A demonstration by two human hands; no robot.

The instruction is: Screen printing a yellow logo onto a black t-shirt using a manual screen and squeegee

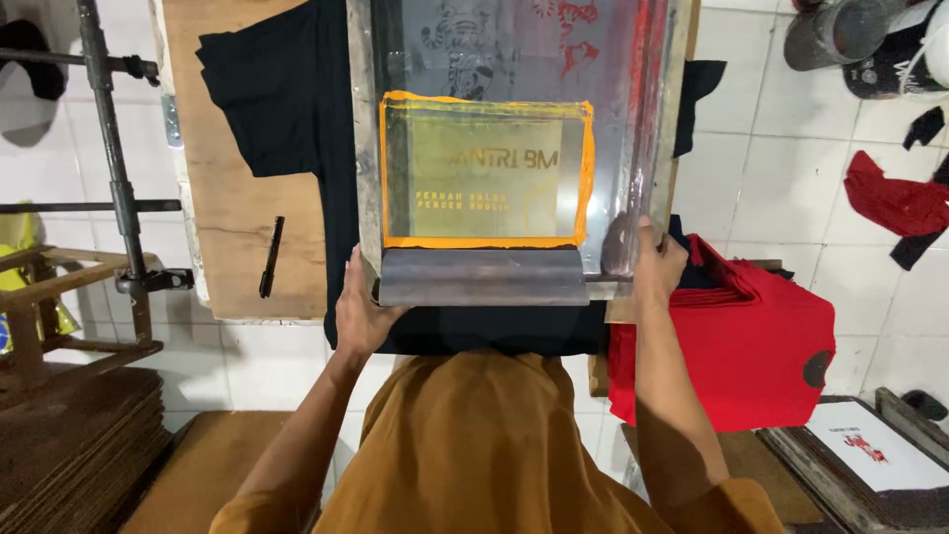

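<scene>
Hands gripped the printing screen [514, 148]: our left hand [362, 314] and right hand [656, 265] each closed on a near corner, over the black shirt [287, 109].

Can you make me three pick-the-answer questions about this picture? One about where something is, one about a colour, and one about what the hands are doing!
1. Where is the black pen?
A on the wooden board
B on the red shirts
C in a hand

2. What colour tape borders the printing screen?
A blue
B orange
C green

3. What are the left hand and right hand doing?
A hanging free
B folding cloth
C gripping the screen frame

Answers: 1 A, the pen lies on bare wood; 2 B, the border is orange; 3 C, each hand grips a near corner.
</scene>
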